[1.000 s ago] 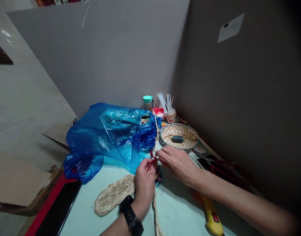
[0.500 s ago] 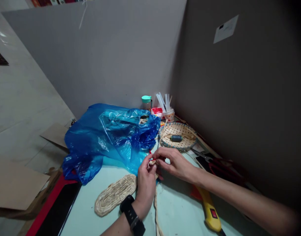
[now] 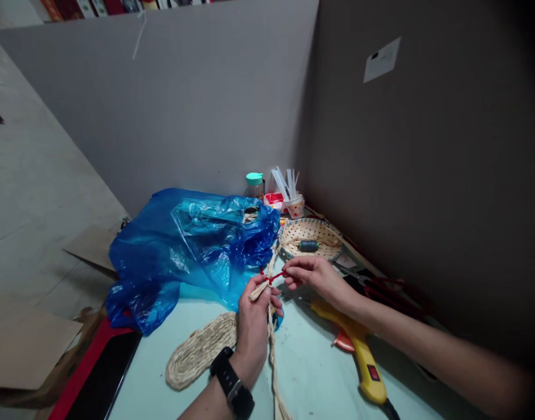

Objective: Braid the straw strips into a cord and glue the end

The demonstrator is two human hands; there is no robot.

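My left hand [image 3: 255,318], with a black watch on its wrist, is closed around a braided straw rope [image 3: 274,361] that runs down toward me and up toward the basket. My right hand [image 3: 317,277] pinches a thin red string [image 3: 276,277] stretched between both hands at the rope. A coiled oval straw mat [image 3: 199,350] lies on the pale green table [image 3: 315,379] just left of my left hand.
A crumpled blue plastic bag [image 3: 188,245] fills the table's left half. A woven basket [image 3: 311,236] holds a dark thread spool [image 3: 308,245]. A yellow glue gun [image 3: 359,356] lies under my right forearm. A cup of sticks [image 3: 293,201] and a jar [image 3: 254,184] stand by the walls.
My right hand has drawn away to the right, pulling the red string taut between the hands. The left hand has kept its grip on the rope. The view has shifted slightly.
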